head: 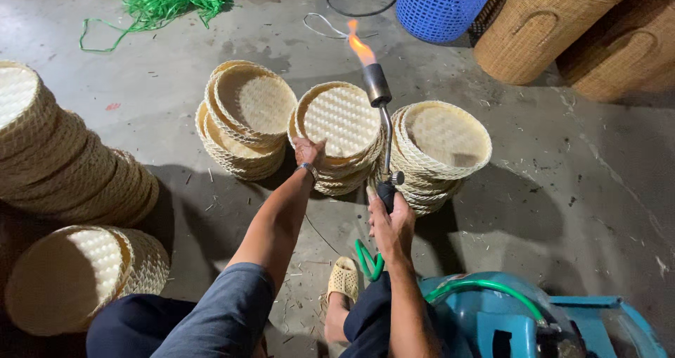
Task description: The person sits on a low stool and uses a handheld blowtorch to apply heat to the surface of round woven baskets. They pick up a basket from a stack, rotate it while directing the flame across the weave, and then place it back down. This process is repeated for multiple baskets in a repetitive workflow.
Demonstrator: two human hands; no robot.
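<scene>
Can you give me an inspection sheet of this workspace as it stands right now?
Surface: grey concrete floor, stained, with bits of straw.
Job's things: lit gas torch, flame pointing up and away; middle basket stack tilted on edge.
Clutter: left basket stack, right basket stack, more woven stacks at far left, green twine.
Grippers: left hand on the middle stack's rim; right hand gripping the torch handle.
Cables: green hose running from the torch over a blue gas cylinder; a thin cord on the floor.
Surroundings: blue plastic basket, tall wicker hampers.
</scene>
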